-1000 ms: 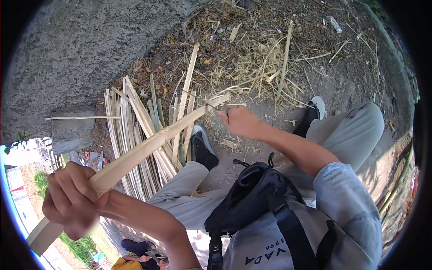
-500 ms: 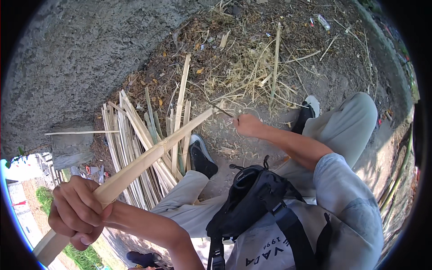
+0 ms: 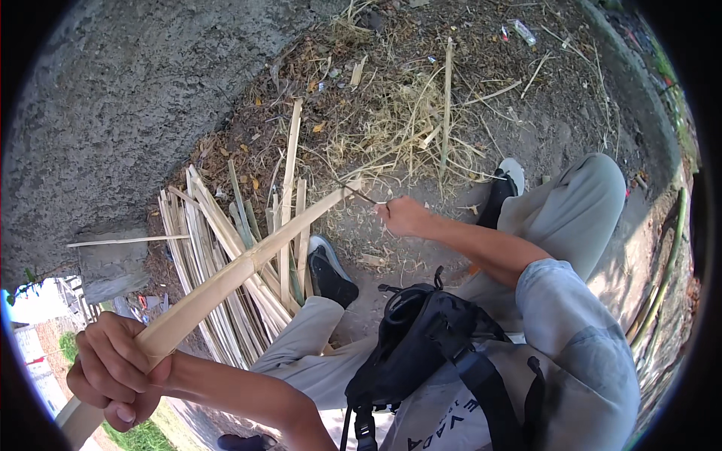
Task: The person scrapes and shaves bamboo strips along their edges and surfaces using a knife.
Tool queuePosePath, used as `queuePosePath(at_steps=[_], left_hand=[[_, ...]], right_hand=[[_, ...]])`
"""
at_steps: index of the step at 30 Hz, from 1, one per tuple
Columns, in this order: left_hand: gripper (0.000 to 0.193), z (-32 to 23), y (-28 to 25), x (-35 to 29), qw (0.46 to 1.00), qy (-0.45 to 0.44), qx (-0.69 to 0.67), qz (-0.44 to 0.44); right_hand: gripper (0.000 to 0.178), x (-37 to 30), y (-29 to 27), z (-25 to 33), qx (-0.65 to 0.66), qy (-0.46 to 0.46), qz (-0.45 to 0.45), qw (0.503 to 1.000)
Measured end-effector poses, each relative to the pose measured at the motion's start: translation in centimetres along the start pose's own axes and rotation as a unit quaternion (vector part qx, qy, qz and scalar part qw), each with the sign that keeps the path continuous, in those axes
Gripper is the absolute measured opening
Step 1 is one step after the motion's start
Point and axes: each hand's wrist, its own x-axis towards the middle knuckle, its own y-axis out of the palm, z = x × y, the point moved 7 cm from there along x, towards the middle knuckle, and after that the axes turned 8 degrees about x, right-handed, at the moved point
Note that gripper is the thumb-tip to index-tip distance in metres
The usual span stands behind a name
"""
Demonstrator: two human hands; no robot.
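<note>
My left hand (image 3: 113,368), at the lower left, is wrapped round a long, pale bamboo slat (image 3: 252,263). The slat slants up and right across the view, its near end running out past my fist. Near the slat's far end, my right hand (image 3: 406,216) is closed round a thin, dark knife (image 3: 359,194). Its blade lies across the slat close to the tip. My fingers hide the handle. Behind the slat, a bundle of split bamboo strips (image 3: 218,248) lies on the ground beside my left shoe (image 3: 329,274).
A rough grey stone or concrete mass (image 3: 150,98) rises at the upper left. Curled shavings (image 3: 410,124) and loose strips litter the dirt ahead. A black bag (image 3: 432,331) hangs at my front. Green poles (image 3: 669,267) lie at the far right.
The whole view has shifted slightly, so the ground things sit further left. My left hand and the slat have moved a little toward the lower left. The knife stays near the slat's tip.
</note>
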Motion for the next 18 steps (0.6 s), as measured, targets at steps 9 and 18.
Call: queuePosePath(at_steps=[9,18], left_hand=[[0.030,-2.0,-2.4,0.5,0.994,0.038,0.096,-0.033],[0.033,-2.6,-5.0,-1.1,0.987,-0.003,0.134,-0.092]], right_hand=[[0.056,-3.4,0.0,6.1,0.122,-0.108,-0.094,0.982],[0.048,-7.9,-1.7,16.1,0.062,-0.208,-0.078,0.973]])
